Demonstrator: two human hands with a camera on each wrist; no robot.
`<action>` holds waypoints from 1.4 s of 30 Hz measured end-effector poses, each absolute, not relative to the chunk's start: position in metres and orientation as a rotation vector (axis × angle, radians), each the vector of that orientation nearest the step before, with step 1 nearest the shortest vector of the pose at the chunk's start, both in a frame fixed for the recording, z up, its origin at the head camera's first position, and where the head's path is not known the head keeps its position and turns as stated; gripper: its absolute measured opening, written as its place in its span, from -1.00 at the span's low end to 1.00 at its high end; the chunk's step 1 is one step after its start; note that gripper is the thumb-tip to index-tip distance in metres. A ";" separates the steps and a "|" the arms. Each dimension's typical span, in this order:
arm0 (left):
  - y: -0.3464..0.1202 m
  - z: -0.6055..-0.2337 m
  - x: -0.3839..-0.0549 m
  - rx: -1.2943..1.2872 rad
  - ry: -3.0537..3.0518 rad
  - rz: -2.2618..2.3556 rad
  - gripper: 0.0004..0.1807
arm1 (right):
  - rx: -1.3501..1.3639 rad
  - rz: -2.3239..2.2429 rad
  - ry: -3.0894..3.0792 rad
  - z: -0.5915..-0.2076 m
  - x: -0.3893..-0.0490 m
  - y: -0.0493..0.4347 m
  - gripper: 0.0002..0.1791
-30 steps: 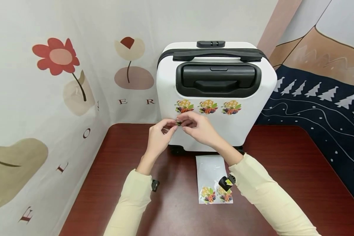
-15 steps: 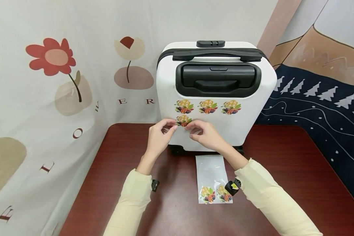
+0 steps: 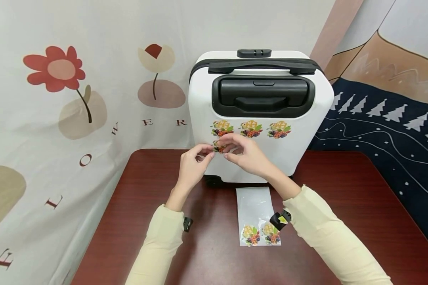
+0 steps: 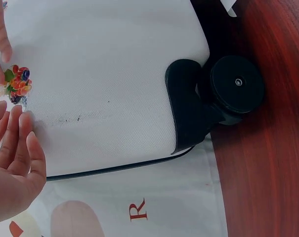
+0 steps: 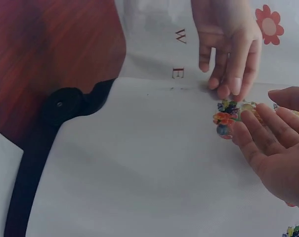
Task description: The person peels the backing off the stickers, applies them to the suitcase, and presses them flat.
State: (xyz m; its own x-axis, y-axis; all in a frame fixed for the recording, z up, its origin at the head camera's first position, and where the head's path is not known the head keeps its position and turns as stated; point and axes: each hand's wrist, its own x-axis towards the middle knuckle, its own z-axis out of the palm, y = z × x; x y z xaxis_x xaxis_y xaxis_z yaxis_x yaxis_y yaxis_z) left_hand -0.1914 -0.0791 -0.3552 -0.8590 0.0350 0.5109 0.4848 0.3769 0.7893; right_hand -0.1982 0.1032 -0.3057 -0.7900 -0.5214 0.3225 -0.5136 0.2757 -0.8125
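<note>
Head view shows two hands at one fruit sticker (image 3: 218,148) on the front of a white suitcase (image 3: 289,154). It is just below the left end of a row of three stickers (image 3: 251,129). The left hand (image 3: 193,162) has its thumb and fingertips at the sticker's edge; I cannot tell if that grip pinches it. The right hand (image 3: 247,156) has its fingers straight and a bit spread, touching the sticker on the other side. The suitcase stands on a red-brown surface (image 3: 128,202). A shiny sheet (image 3: 255,202) with two stickers (image 3: 251,236) lies in front.
</note>
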 end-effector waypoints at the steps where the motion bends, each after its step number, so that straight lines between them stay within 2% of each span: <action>1: -0.079 -0.356 -0.191 -0.449 -2.232 -1.486 -0.88 | -1.007 -1.590 2.505 -0.305 -0.198 0.103 -0.63; 16: -0.078 -0.359 -0.192 -0.458 -2.267 -1.477 -0.86 | -0.866 -1.505 2.555 -0.325 -0.198 0.116 -0.73; 30: -0.075 -0.361 -0.190 -0.473 -2.311 -1.457 -0.87 | -0.933 -1.617 2.522 -0.304 -0.197 0.111 -0.71; 42: -0.076 -0.363 -0.189 -0.460 -2.341 -1.475 -0.86 | -0.870 -1.580 2.553 -0.314 -0.197 0.120 -0.73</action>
State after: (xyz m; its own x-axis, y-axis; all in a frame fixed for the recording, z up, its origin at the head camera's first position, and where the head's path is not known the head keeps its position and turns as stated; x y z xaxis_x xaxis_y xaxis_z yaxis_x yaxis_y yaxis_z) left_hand -0.1888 -0.0757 -0.3626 -0.8918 0.0922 0.4430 0.4394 0.4104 0.7991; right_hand -0.1975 0.1201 -0.3144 -0.8448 -0.4627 0.2687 -0.4469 0.3340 -0.8299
